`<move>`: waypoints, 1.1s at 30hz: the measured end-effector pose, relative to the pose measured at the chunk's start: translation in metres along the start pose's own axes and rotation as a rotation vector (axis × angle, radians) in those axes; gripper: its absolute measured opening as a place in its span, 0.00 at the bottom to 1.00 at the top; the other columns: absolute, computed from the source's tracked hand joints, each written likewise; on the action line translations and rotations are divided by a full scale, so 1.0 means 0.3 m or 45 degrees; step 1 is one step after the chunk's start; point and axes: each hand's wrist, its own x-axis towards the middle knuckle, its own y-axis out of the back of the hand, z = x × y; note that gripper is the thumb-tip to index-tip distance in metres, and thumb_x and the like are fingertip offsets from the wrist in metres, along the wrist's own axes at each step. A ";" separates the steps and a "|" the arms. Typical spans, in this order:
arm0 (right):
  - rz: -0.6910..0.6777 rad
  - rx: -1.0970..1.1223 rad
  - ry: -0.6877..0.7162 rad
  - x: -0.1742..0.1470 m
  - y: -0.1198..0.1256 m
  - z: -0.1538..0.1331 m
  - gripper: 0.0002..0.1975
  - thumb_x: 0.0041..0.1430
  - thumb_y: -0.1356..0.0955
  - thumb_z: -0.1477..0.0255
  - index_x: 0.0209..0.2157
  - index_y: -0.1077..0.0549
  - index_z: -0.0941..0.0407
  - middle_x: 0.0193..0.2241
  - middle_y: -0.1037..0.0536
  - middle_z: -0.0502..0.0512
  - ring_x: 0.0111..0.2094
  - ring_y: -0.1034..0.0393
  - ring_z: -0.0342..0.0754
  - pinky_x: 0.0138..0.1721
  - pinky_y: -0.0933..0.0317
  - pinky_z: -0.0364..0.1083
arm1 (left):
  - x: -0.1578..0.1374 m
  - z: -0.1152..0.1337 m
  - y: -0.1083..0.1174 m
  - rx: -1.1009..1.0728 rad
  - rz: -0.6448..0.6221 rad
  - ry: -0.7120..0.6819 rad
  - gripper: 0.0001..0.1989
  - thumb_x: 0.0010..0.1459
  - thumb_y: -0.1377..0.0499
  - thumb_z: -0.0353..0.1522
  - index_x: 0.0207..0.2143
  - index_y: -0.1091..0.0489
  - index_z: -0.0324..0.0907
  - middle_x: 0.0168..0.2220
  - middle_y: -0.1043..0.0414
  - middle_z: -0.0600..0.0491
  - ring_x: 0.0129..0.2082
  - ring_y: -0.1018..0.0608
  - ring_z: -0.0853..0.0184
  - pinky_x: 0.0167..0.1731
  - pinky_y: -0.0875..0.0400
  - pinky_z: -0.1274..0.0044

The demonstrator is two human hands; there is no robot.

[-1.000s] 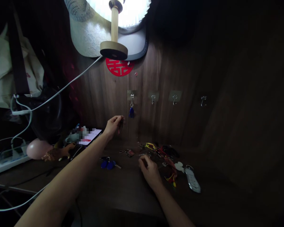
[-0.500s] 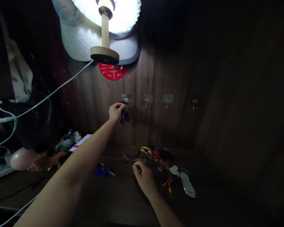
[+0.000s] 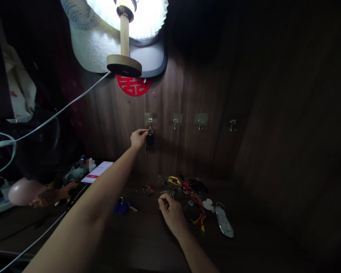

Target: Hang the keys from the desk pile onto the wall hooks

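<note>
Looks like a dark desk (image 3: 146, 239), carrying blue-tagged keys (image 3: 124, 207), a reddish keyring (image 3: 149, 190), a heap of keys and cords (image 3: 198, 201), a grey oval fob (image 3: 224, 223) and, far left, a pink ball (image 3: 25, 191).

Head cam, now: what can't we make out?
All head view:
- Key ring at left hand: whether it's on the hook; too small.
- Right hand: whether it holds anything; its back hides the palm.
- Key pile: key count; dark, overlapping.
- Phone: text too small.
- Lamp: top cut by upper edge.

Four wall hooks (image 3: 200, 122), two hands (image 3: 138, 139) (one left, one right), one lamp (image 3: 125, 40).
</note>
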 end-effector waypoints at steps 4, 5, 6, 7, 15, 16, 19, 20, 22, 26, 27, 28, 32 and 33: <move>0.020 -0.014 -0.008 0.000 0.000 -0.001 0.10 0.58 0.40 0.69 0.27 0.31 0.54 0.18 0.31 0.46 0.20 0.36 0.41 0.24 0.46 0.38 | -0.019 -0.030 0.002 -0.081 -0.055 0.027 0.08 0.46 0.38 0.30 0.33 0.24 0.42 0.29 0.22 0.54 0.34 0.22 0.67 0.40 0.31 0.77; 0.016 -0.014 -0.019 0.000 0.000 -0.001 0.10 0.58 0.40 0.68 0.27 0.31 0.54 0.18 0.31 0.46 0.20 0.36 0.41 0.24 0.46 0.38 | -0.026 -0.039 0.004 -0.105 -0.075 0.037 0.09 0.46 0.39 0.30 0.33 0.25 0.41 0.29 0.22 0.54 0.33 0.21 0.68 0.39 0.30 0.77; 0.010 -0.011 -0.030 0.000 0.000 -0.001 0.10 0.58 0.40 0.68 0.27 0.31 0.54 0.18 0.31 0.46 0.20 0.36 0.41 0.24 0.46 0.38 | -0.036 -0.049 0.006 -0.127 -0.095 0.046 0.09 0.47 0.39 0.30 0.34 0.25 0.41 0.28 0.22 0.54 0.32 0.21 0.68 0.38 0.30 0.77; 0.003 -0.004 -0.043 0.000 0.001 0.000 0.10 0.58 0.40 0.67 0.27 0.31 0.54 0.18 0.31 0.46 0.20 0.36 0.41 0.24 0.46 0.38 | -0.048 -0.060 0.010 -0.144 -0.114 0.055 0.10 0.47 0.39 0.30 0.35 0.25 0.41 0.28 0.22 0.54 0.31 0.21 0.69 0.38 0.29 0.77; -0.030 -0.002 -0.010 0.001 0.005 0.009 0.11 0.59 0.41 0.66 0.29 0.32 0.54 0.23 0.28 0.48 0.23 0.35 0.42 0.26 0.46 0.39 | -0.227 -0.177 0.069 -0.093 -0.221 0.101 0.08 0.48 0.40 0.32 0.34 0.25 0.42 0.30 0.22 0.53 0.33 0.21 0.68 0.38 0.29 0.76; -0.025 -0.015 -0.004 0.002 0.006 0.008 0.11 0.59 0.42 0.66 0.29 0.32 0.54 0.23 0.28 0.48 0.24 0.34 0.42 0.26 0.46 0.39 | -0.255 -0.193 0.078 -0.069 -0.233 0.105 0.08 0.48 0.40 0.32 0.33 0.25 0.42 0.30 0.22 0.53 0.33 0.21 0.68 0.38 0.29 0.76; -0.002 -0.046 0.036 0.003 0.006 0.005 0.12 0.59 0.42 0.66 0.29 0.32 0.54 0.23 0.28 0.49 0.25 0.33 0.43 0.28 0.45 0.39 | -0.332 -0.235 0.104 0.005 -0.281 0.114 0.09 0.49 0.41 0.32 0.34 0.26 0.42 0.30 0.22 0.53 0.34 0.22 0.67 0.36 0.29 0.76; 0.008 -0.053 0.050 0.003 0.006 0.005 0.12 0.59 0.42 0.66 0.28 0.31 0.54 0.23 0.28 0.49 0.25 0.33 0.43 0.28 0.45 0.39 | -0.356 -0.247 0.112 0.030 -0.296 0.116 0.09 0.49 0.41 0.33 0.34 0.26 0.42 0.31 0.22 0.53 0.34 0.22 0.66 0.36 0.29 0.76; 0.024 -0.064 0.069 0.001 0.004 0.005 0.12 0.59 0.42 0.66 0.28 0.31 0.54 0.23 0.28 0.49 0.24 0.34 0.42 0.28 0.45 0.39 | -0.400 -0.266 0.128 0.081 -0.323 0.121 0.09 0.49 0.41 0.33 0.34 0.26 0.43 0.31 0.22 0.53 0.34 0.22 0.66 0.36 0.29 0.76; 0.005 -0.058 0.051 -0.001 0.001 0.009 0.12 0.60 0.42 0.66 0.29 0.31 0.54 0.21 0.29 0.48 0.22 0.35 0.42 0.25 0.46 0.39 | -0.474 -0.295 0.153 0.164 -0.363 0.131 0.08 0.50 0.43 0.31 0.33 0.26 0.44 0.33 0.22 0.55 0.36 0.22 0.65 0.38 0.30 0.75; -0.003 -0.052 0.042 -0.002 0.000 0.010 0.12 0.60 0.42 0.66 0.29 0.31 0.54 0.20 0.29 0.48 0.21 0.36 0.42 0.24 0.46 0.39 | -0.491 -0.301 0.157 0.191 -0.378 0.124 0.09 0.50 0.43 0.30 0.34 0.26 0.44 0.34 0.22 0.55 0.37 0.22 0.65 0.39 0.30 0.75; -0.010 -0.044 0.036 -0.002 -0.001 0.012 0.12 0.60 0.42 0.66 0.29 0.32 0.54 0.20 0.30 0.47 0.20 0.36 0.41 0.24 0.46 0.39 | -0.507 -0.307 0.161 0.230 -0.399 0.111 0.10 0.51 0.45 0.29 0.35 0.26 0.44 0.36 0.22 0.54 0.38 0.22 0.65 0.40 0.30 0.75; -0.028 -0.041 0.029 -0.001 -0.003 0.013 0.12 0.60 0.42 0.65 0.28 0.32 0.54 0.20 0.30 0.47 0.19 0.38 0.41 0.24 0.47 0.39 | -0.571 -0.326 0.171 0.474 -0.513 0.022 0.14 0.55 0.49 0.26 0.41 0.28 0.45 0.41 0.23 0.54 0.43 0.24 0.66 0.45 0.33 0.76; -0.034 -0.044 0.027 -0.001 -0.003 0.013 0.12 0.60 0.42 0.65 0.28 0.32 0.54 0.19 0.31 0.47 0.19 0.38 0.41 0.24 0.47 0.39 | -0.585 -0.328 0.172 0.545 -0.531 0.001 0.15 0.55 0.49 0.26 0.42 0.29 0.45 0.43 0.24 0.53 0.44 0.24 0.66 0.46 0.33 0.76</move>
